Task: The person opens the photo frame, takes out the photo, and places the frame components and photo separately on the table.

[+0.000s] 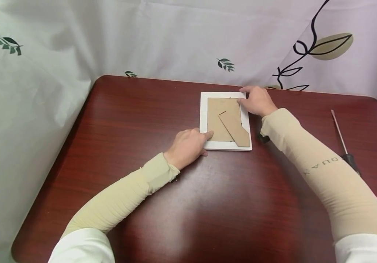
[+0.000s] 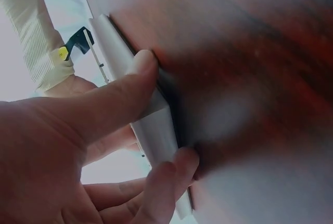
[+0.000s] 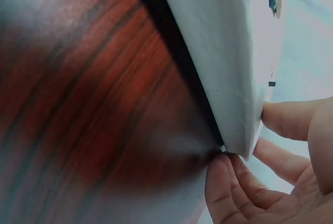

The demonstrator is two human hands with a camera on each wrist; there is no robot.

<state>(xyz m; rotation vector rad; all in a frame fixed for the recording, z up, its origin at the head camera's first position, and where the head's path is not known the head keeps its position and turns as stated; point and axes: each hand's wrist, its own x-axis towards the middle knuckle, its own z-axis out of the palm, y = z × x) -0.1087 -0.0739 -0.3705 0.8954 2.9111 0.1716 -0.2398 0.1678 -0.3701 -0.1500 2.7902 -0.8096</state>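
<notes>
A white picture frame (image 1: 203, 109) lies on the table with its back up, showing a brown backing board (image 1: 215, 106) and a slanted easel stand (image 1: 236, 129). My left hand (image 1: 187, 146) grips the near left corner, thumb on top of the border. In the left wrist view, fingers of that hand (image 2: 57, 146) curl beneath the frame's edge (image 2: 156, 133). The far right corner is held by my right hand (image 1: 259, 101). From the right wrist, its fingertips (image 3: 218, 182) sit at the underside of the frame (image 3: 218, 52), thumb on the other face.
A screwdriver (image 1: 339, 136) with a dark handle lies to the right, partly behind the right sleeve (image 1: 326, 171). The dark red wooden table (image 1: 135, 117) ends at the back against a patterned pale curtain (image 1: 175, 40). A black item (image 1: 264, 138) shows under the right wrist.
</notes>
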